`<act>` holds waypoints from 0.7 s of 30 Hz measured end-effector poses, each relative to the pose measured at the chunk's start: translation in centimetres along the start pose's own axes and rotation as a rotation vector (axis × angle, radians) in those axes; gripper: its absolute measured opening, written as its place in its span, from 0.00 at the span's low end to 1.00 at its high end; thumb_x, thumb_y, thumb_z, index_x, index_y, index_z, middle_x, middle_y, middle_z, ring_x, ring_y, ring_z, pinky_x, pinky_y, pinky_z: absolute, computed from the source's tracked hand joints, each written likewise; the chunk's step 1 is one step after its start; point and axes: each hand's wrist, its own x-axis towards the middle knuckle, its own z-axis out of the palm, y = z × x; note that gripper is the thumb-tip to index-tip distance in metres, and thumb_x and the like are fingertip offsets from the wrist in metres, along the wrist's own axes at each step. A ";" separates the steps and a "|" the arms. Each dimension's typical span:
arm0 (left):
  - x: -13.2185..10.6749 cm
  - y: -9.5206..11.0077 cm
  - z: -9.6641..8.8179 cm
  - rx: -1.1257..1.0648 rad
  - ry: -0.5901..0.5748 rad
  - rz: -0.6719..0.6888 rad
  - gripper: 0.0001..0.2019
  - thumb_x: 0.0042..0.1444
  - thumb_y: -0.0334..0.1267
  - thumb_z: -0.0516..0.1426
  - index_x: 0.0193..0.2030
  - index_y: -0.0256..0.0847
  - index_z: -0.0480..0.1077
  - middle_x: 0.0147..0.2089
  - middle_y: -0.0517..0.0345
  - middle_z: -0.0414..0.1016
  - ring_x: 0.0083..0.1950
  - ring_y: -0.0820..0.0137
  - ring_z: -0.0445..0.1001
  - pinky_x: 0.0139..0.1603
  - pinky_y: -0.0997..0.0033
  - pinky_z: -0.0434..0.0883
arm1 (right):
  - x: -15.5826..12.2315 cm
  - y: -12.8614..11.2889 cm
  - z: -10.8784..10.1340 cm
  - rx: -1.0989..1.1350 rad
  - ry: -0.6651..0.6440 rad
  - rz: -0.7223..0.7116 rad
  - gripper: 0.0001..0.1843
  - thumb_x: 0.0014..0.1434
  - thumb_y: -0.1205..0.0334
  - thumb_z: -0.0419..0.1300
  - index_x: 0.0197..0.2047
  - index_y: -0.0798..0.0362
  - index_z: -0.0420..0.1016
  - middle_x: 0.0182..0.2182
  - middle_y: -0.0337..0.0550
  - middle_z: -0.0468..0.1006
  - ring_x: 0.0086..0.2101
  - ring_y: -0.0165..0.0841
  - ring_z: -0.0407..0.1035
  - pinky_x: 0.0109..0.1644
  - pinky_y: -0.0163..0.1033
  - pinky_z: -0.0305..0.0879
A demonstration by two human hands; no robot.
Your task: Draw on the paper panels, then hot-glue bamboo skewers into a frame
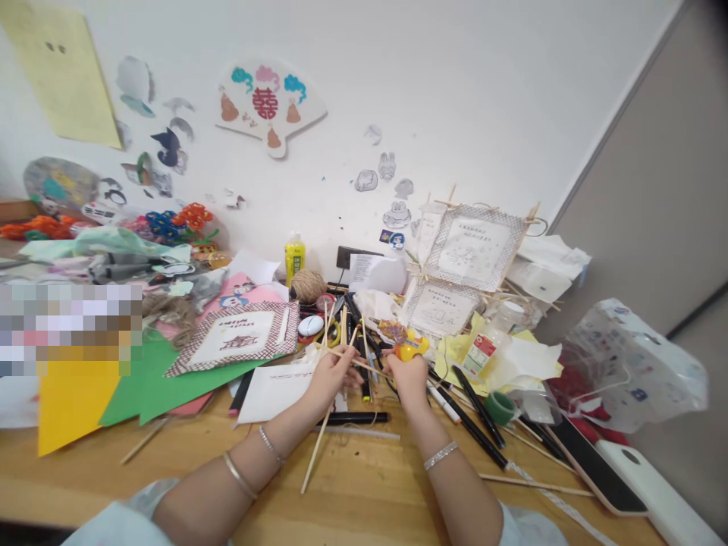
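Note:
My left hand point(335, 373) is closed around thin wooden sticks point(317, 449) that cross each other at its fingertips. One long stick slants down toward the front of the table, and others point up. My right hand point(409, 377) is closed beside it, with a rounded yellow object point(412, 347) bearing a blue mark showing above the fist. Its kind is unclear. Another thin stick runs between the two hands. Under and behind them lie several dark pens and markers point(351, 418) and a white paper sheet point(276, 394).
A framed drawing with a patterned border point(242, 337) lies on green paper point(142, 383) at left. Twine point(308, 286) and a yellow bottle point(294, 256) stand at the back. Stick-framed drawings point(476, 246) lean there. At right are a clear bottle point(506, 317), green tape point(500, 407), phone point(594, 466) and plastic bag point(637, 364).

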 end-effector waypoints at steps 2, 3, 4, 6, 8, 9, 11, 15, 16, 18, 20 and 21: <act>0.0 0.1 -0.2 0.005 0.016 -0.013 0.14 0.52 0.47 0.58 0.32 0.37 0.65 0.31 0.57 0.76 0.19 0.75 0.72 0.16 0.80 0.68 | 0.1 0.1 0.0 -0.013 0.031 0.022 0.09 0.41 0.63 0.59 0.27 0.58 0.76 0.13 0.38 0.72 0.16 0.34 0.69 0.20 0.34 0.62; 0.0 0.2 -0.3 -0.002 0.031 -0.016 0.13 0.53 0.47 0.58 0.32 0.37 0.65 0.30 0.58 0.75 0.19 0.75 0.72 0.16 0.80 0.67 | 0.2 0.1 0.0 -0.019 0.045 0.035 0.09 0.42 0.61 0.60 0.26 0.58 0.76 0.12 0.37 0.71 0.16 0.34 0.68 0.19 0.34 0.61; 0.1 0.3 -0.4 -0.016 0.048 -0.017 0.13 0.54 0.46 0.57 0.33 0.37 0.65 0.29 0.58 0.75 0.18 0.75 0.71 0.15 0.80 0.67 | 0.3 0.2 -0.1 -0.026 0.059 0.040 0.09 0.42 0.59 0.61 0.26 0.57 0.75 0.11 0.36 0.70 0.15 0.33 0.67 0.19 0.34 0.61; 0.2 0.7 -0.7 -0.056 0.080 -0.005 0.11 0.56 0.44 0.55 0.34 0.37 0.65 0.27 0.60 0.74 0.18 0.75 0.71 0.16 0.79 0.67 | 0.5 0.2 -0.2 -0.049 0.093 0.035 0.11 0.42 0.56 0.62 0.24 0.56 0.73 0.10 0.35 0.68 0.15 0.33 0.66 0.19 0.34 0.60; 0.3 1.0 -1.0 -0.100 0.119 0.010 0.09 0.58 0.42 0.53 0.34 0.37 0.64 0.26 0.60 0.73 0.19 0.75 0.71 0.18 0.78 0.68 | 0.6 0.2 -0.3 -0.077 0.119 0.039 0.12 0.42 0.54 0.63 0.24 0.56 0.73 0.09 0.35 0.67 0.14 0.32 0.65 0.18 0.34 0.59; 0.4 1.2 -1.2 -0.124 0.141 0.015 0.08 0.59 0.41 0.53 0.34 0.37 0.64 0.25 0.60 0.73 0.19 0.75 0.71 0.19 0.78 0.69 | 0.7 0.2 -0.4 -0.087 0.128 0.048 0.13 0.42 0.53 0.63 0.25 0.56 0.73 0.10 0.35 0.68 0.14 0.32 0.64 0.18 0.34 0.59; 0.6 1.4 -1.5 -0.176 0.186 0.025 0.08 0.59 0.40 0.52 0.33 0.37 0.63 0.24 0.58 0.73 0.20 0.74 0.72 0.21 0.76 0.71 | 0.8 0.3 -0.5 -0.109 0.130 0.061 0.15 0.42 0.52 0.63 0.26 0.57 0.74 0.12 0.37 0.70 0.15 0.32 0.65 0.18 0.34 0.59; 0.8 1.6 -1.9 -0.259 0.232 0.065 0.09 0.58 0.40 0.53 0.32 0.37 0.62 0.24 0.57 0.74 0.22 0.74 0.73 0.25 0.75 0.73 | 1.0 0.6 -0.2 -0.147 0.129 0.041 0.17 0.41 0.52 0.63 0.28 0.59 0.75 0.20 0.45 0.76 0.20 0.33 0.69 0.20 0.33 0.61; 0.7 1.6 -1.9 -0.268 0.235 0.076 0.09 0.58 0.41 0.54 0.32 0.37 0.62 0.24 0.58 0.74 0.23 0.74 0.74 0.27 0.75 0.73 | 1.1 0.8 -0.1 -0.144 0.122 0.036 0.18 0.41 0.52 0.63 0.29 0.60 0.75 0.21 0.46 0.77 0.21 0.34 0.70 0.21 0.33 0.61; 0.7 1.6 -1.9 -0.275 0.237 0.078 0.09 0.58 0.41 0.54 0.32 0.37 0.62 0.25 0.58 0.74 0.24 0.74 0.74 0.28 0.75 0.74 | 1.2 1.1 0.0 -0.118 0.112 0.026 0.19 0.41 0.51 0.62 0.30 0.60 0.75 0.23 0.47 0.78 0.23 0.34 0.71 0.21 0.33 0.61; 0.6 1.6 -1.8 -0.270 0.230 0.045 0.09 0.59 0.40 0.53 0.32 0.37 0.62 0.26 0.57 0.74 0.24 0.74 0.75 0.29 0.76 0.74 | 1.2 1.4 0.1 -0.077 0.113 0.023 0.19 0.40 0.52 0.63 0.30 0.60 0.75 0.23 0.47 0.78 0.23 0.34 0.71 0.21 0.33 0.61; 0.6 1.5 -1.7 -0.268 0.222 0.019 0.08 0.60 0.39 0.53 0.32 0.37 0.62 0.25 0.57 0.74 0.24 0.74 0.75 0.28 0.76 0.74 | 1.3 1.5 0.1 -0.055 0.120 0.024 0.18 0.40 0.52 0.63 0.29 0.60 0.75 0.23 0.47 0.78 0.23 0.34 0.71 0.21 0.33 0.61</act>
